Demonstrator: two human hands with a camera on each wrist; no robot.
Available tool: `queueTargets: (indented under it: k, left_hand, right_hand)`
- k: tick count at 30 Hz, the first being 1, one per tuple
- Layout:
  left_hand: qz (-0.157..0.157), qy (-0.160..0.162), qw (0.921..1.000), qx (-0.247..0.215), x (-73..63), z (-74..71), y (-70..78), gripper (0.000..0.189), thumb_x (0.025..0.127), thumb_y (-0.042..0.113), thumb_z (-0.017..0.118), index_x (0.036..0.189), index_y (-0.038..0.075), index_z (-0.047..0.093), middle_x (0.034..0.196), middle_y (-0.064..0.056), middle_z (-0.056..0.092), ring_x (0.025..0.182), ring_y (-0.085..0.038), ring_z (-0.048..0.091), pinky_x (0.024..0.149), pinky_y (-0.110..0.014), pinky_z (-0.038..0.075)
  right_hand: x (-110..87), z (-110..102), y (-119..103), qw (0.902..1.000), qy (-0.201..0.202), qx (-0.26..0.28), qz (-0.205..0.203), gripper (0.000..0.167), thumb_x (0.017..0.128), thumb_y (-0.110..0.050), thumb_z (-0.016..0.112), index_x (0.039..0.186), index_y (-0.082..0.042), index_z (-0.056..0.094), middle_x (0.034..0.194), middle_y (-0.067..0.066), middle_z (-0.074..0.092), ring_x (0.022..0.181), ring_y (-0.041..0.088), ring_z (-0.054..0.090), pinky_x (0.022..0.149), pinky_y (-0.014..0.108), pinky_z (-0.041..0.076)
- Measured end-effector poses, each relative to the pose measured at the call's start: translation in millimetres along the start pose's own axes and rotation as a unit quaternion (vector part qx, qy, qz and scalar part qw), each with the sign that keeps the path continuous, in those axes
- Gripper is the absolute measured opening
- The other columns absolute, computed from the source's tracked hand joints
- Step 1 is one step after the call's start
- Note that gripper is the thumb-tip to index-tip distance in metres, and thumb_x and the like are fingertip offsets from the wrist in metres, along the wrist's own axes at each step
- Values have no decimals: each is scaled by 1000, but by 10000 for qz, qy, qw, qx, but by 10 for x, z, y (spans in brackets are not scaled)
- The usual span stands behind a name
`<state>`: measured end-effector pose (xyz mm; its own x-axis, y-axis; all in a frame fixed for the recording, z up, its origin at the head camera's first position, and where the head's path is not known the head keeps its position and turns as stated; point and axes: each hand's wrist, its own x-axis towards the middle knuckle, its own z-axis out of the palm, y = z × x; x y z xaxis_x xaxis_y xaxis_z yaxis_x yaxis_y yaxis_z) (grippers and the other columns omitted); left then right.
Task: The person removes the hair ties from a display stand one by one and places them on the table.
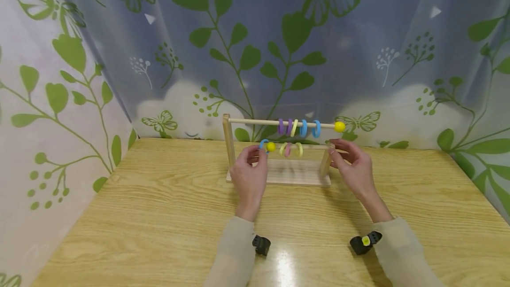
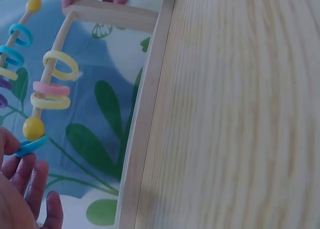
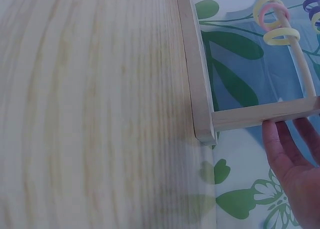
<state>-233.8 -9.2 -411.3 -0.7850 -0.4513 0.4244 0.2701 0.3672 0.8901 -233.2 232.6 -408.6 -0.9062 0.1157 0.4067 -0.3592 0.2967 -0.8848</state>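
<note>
A wooden stand [image 1: 279,178] carries two rods that point opposite ways, each ending in a yellow ball. My left hand [image 1: 252,169] pinches a blue ring [image 2: 31,146] between thumb and fingers, right at the yellow ball [image 2: 34,128] on the lower rod's free end. On that lower rod hang two pale yellow rings [image 2: 51,101] and a pink ring [image 2: 51,88]. At the other end, my right hand [image 1: 354,163] holds the top of the short right post [image 1: 325,163]; its fingertips [image 3: 270,129] lie against the post's outer side.
The upper rod [image 1: 255,122], fixed to the taller left post [image 1: 229,141], bears purple, yellow and blue rings, with its own yellow ball [image 1: 339,126] at the right. The stand sits on a wood-grain table [image 1: 167,216]. Behind it hangs a leaf-patterned curtain [image 1: 255,56].
</note>
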Motion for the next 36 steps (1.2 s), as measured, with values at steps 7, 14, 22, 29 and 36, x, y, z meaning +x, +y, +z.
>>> queueTargets:
  k: [7, 14, 22, 29, 36]
  left_hand:
    - [105, 1, 9997, -201, 30, -66, -27, 13, 91, 14, 72, 98, 6, 79, 85, -8, 78, 72, -21, 74, 73, -40, 58]
    - [-6, -166, 9992, -356, 49, -130, -31, 13, 90, 13, 74, 101, 8, 79, 86, -6, 79, 72, -20, 74, 68, -26, 54]
    - [74, -366, 9978, -539, 87, -230, -67, 13, 90, 10, 74, 102, 8, 78, 85, -10, 78, 71, -23, 72, 67, -21, 53]
    - [11, -732, 9962, -481, 114, -333, -101, 13, 91, 13, 73, 103, 10, 78, 89, -9, 78, 75, -21, 73, 70, -24, 57]
    - [-65, -1083, 9933, -405, 126, -442, -154, 13, 92, 12, 72, 104, 10, 77, 91, -9, 78, 77, -20, 73, 72, -24, 59]
  right_hand:
    - [4, -10, 8, 10000, 65, -33, -10, 30, 99, -10, 65, 127, 2, 67, 114, -2, 69, 90, -2, 70, 71, 21, 61]
    - [3, -22, 25, 9999, -22, 107, 51, 32, 99, -10, 66, 128, 3, 65, 112, -9, 69, 92, -1, 71, 73, 23, 62]
    - [9, -18, 16, 9997, -106, 176, 147, 34, 100, -12, 65, 130, 4, 63, 114, -9, 68, 92, -2, 71, 74, 23, 62]
    - [14, -28, 7, 9995, -123, 219, 180, 35, 100, -11, 65, 130, 6, 62, 113, -11, 69, 92, -2, 71, 74, 22, 61]
    - [20, -25, 19, 9993, -160, 260, 205, 36, 100, -12, 65, 131, 7, 61, 112, -12, 68, 93, -1, 72, 73, 22, 62]
